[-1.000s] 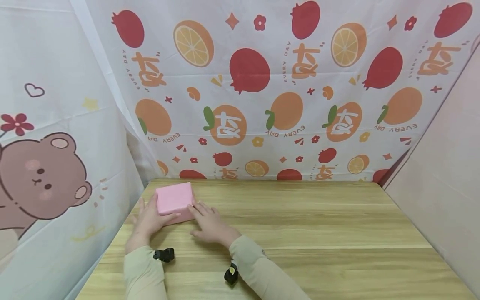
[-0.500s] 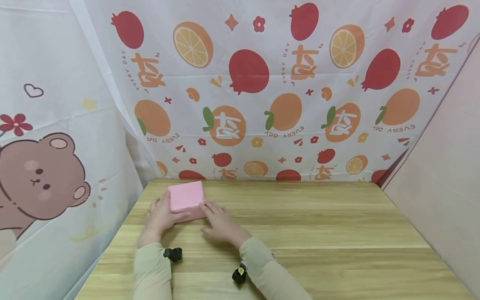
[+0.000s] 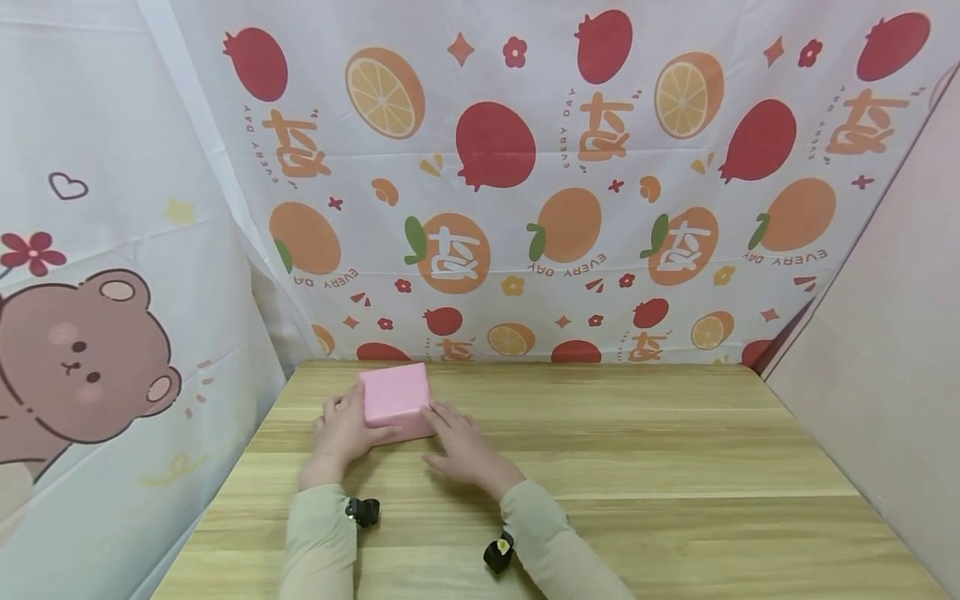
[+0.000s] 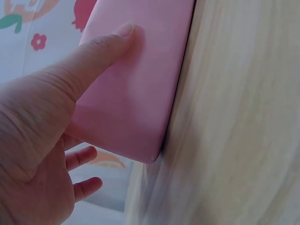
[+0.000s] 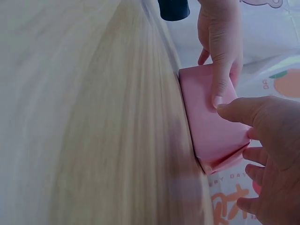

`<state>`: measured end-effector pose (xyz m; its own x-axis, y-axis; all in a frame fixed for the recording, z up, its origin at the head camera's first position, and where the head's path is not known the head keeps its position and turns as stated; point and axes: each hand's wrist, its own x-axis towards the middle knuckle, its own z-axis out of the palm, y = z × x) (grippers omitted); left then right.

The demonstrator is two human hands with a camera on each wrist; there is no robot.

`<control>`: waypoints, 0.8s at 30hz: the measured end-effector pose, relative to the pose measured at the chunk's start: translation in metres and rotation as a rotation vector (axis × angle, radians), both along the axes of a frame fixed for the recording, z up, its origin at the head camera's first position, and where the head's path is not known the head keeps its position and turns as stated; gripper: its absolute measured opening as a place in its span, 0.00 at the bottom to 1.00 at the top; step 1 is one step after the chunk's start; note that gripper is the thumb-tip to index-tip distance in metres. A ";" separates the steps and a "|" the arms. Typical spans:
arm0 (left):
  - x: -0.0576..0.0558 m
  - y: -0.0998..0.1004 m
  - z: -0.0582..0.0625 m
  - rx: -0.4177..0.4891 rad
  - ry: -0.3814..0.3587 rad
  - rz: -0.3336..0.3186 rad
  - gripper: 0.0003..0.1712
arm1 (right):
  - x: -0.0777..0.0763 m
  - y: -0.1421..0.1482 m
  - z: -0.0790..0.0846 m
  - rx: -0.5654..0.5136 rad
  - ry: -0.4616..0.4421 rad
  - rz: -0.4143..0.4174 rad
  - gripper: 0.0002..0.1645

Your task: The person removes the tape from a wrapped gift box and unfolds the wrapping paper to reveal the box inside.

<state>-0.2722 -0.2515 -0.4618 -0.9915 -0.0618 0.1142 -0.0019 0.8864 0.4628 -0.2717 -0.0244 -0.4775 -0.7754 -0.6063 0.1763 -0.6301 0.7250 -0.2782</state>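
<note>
A pink box (image 3: 396, 393) sits on the wooden tabletop, left of the middle, near the back. My left hand (image 3: 347, 429) lies against its left side, the thumb stretched across the front face. In the left wrist view, the straight thumb presses that pink face (image 4: 140, 89), while two extended fingers stick out past the box. My right hand (image 3: 463, 446) is at the front right corner, fingers fairly straight and touching the box. The right wrist view shows the right hand's thumb (image 5: 239, 110) reaching in front of the box toward the left thumb, with the other fingers spread by its side.
Behind the wooden table (image 3: 637, 467) hangs a fruit-print cloth (image 3: 615, 275). A bear-print cloth (image 3: 202, 467) closes the left side, and a plain pale panel (image 3: 877, 375) stands at the right. Each sleeve carries a small black wrist camera (image 3: 363, 512).
The pink box has moved steadily to the right along the tabletop. Both hands have travelled with it, keeping about the same contact.
</note>
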 end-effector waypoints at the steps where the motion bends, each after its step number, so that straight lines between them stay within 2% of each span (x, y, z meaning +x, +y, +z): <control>1: 0.000 0.002 0.000 0.000 0.002 -0.002 0.72 | 0.000 0.002 0.000 0.000 0.003 -0.006 0.46; 8: -0.002 0.012 0.000 -0.010 0.036 -0.020 0.70 | 0.001 0.016 0.003 -0.019 -0.020 -0.025 0.44; 24: -0.005 0.042 0.002 -0.097 0.077 -0.066 0.65 | 0.000 0.050 0.007 -0.087 0.013 -0.045 0.36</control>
